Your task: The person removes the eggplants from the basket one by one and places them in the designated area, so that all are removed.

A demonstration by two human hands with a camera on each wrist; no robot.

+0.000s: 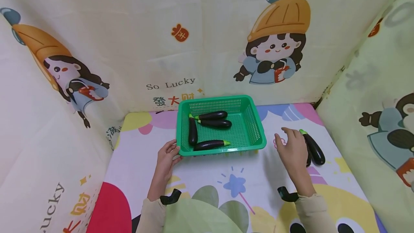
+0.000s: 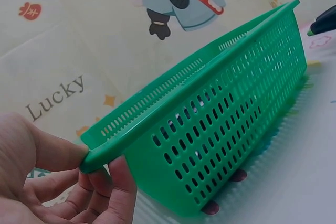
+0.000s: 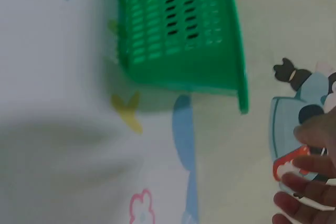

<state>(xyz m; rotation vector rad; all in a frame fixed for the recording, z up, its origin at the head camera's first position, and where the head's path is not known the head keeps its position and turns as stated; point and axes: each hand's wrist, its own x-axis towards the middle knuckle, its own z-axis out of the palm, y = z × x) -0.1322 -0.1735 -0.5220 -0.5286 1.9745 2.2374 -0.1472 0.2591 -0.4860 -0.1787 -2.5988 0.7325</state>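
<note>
Both hands differ: left (image 1: 167, 158) pinches perforated plastic basket (image 1: 249, 100) rim, right (image 1: 292, 149) seemingly spread beside glossy eggplant (image 1: 313, 148).

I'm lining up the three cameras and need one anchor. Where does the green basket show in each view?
Head: basket sits centre, left hand gripping its near-left corner.
Left wrist: basket fills the middle, seen from the side, fingers on its corner rim.
Right wrist: basket lies at top centre, blurred.
Shared landmark: the cartoon girl print, also visible in both wrist views.
</note>
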